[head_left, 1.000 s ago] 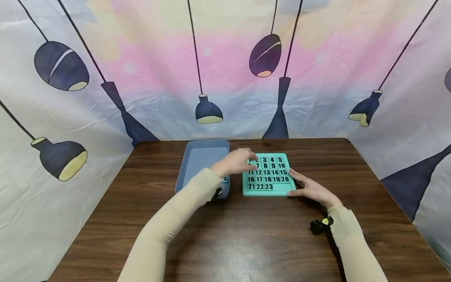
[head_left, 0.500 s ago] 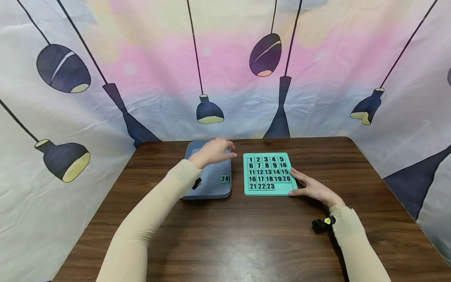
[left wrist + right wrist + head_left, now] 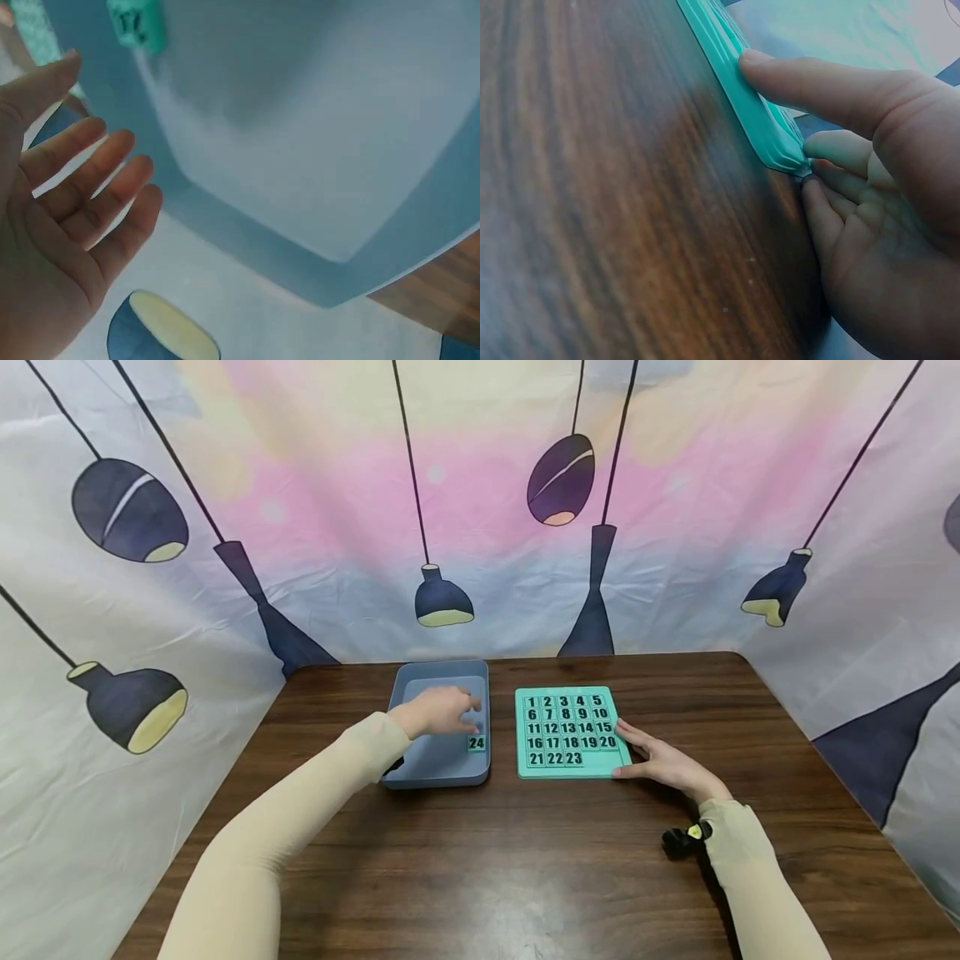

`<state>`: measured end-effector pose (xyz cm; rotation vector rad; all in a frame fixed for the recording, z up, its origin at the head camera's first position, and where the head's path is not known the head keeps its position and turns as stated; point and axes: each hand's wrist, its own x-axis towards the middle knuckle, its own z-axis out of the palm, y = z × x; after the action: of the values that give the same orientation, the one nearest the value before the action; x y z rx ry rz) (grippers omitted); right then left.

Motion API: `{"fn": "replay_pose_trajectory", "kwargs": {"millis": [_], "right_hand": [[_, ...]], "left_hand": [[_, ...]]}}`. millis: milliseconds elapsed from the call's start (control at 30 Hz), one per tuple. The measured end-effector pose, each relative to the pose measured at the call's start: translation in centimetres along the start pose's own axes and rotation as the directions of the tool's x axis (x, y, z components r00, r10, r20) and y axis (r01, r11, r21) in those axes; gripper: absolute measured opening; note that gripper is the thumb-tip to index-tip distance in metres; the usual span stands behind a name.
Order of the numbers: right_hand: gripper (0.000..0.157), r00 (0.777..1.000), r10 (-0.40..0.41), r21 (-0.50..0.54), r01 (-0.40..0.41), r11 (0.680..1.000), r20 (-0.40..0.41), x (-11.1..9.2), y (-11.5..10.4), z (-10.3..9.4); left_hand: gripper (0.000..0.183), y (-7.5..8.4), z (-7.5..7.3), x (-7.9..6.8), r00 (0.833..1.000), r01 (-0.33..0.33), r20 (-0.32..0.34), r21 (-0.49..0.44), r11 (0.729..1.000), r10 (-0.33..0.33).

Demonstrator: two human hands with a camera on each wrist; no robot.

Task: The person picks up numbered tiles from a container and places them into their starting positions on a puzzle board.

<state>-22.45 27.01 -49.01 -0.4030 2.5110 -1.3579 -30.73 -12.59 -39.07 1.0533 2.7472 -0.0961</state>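
Note:
My left hand (image 3: pixel 441 710) hovers over the blue-grey tray (image 3: pixel 431 770), its fingers spread and holding nothing. A small turquoise tile (image 3: pixel 476 743) marked 24 lies at the tray's right side, just below the fingertips. In the left wrist view the same tile (image 3: pixel 139 26) sits beyond the thumb and fingers. To the right lies a turquoise number puzzle board (image 3: pixel 604 769) with tiles 1 to 23 in rows and a gap at its lower right. My right hand (image 3: pixel 667 767) holds the board's right corner, thumb at the front edge and fingers along the side, as the right wrist view shows.
Both items stand toward the back of a brown wooden table (image 3: pixel 480 860), with a strip of wood between them. A printed curtain (image 3: pixel 495 485) with lamp shapes hangs right behind the table's far edge. A black wrist camera (image 3: pixel 678 842) hangs under the right wrist.
My left hand has moved left from over the board's upper left, then down over the tray toward tile 24. The right hand has stayed at the board's corner.

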Motion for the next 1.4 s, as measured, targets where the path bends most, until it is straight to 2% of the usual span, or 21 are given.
{"fn": "replay_pose_trajectory", "kwargs": {"millis": [200,300,500,733,900,1033,1200,1400], "right_hand": [[0.099,1.000,-0.015,0.001,0.015,1.000,0.003,-0.1,-0.1,0.0],[0.098,1.000,-0.022,0.015,0.021,1.000,0.011,-0.2,-0.2,0.0],[0.098,1.000,-0.028,0.008,0.028,1.000,0.008,-0.1,-0.2,-0.2],[0.099,0.999,-0.030,0.008,0.030,1.000,0.014,0.1,-0.1,-0.1],[0.098,1.000,-0.024,0.017,0.024,1.000,0.012,-0.1,-0.1,0.1],[0.098,1.000,-0.026,0.024,0.026,0.999,0.015,0.0,-0.1,0.1],[0.099,1.000,-0.024,0.023,0.023,0.999,0.014,0.1,-0.1,0.1],[0.099,1.000,-0.025,0.027,0.025,0.999,0.017,0.1,0.0,0.0]], "left_hand": [[0.048,0.1,2.3,-0.4,0.999,-0.038,0.021,0.045,0.998,0.037],[0.043,0.2,3.2,-0.4,0.998,-0.055,0.021,0.057,0.997,0.054],[0.027,0.3,3.9,-0.3,0.997,-0.075,-0.021,0.024,0.997,0.076],[0.030,-0.3,2.7,-0.6,0.999,-0.031,-0.013,0.001,1.000,0.031],[0.030,-0.4,1.0,-0.3,0.998,0.003,-0.067,-0.020,1.000,-0.005],[0.029,0.2,0.0,0.6,0.995,0.007,-0.102,-0.067,0.998,-0.014],[0.031,2.0,-1.2,2.5,0.989,0.004,-0.145,-0.094,0.996,-0.018],[0.035,5.8,-1.7,5.3,0.990,-0.055,-0.135,-0.100,0.993,0.041]]}}
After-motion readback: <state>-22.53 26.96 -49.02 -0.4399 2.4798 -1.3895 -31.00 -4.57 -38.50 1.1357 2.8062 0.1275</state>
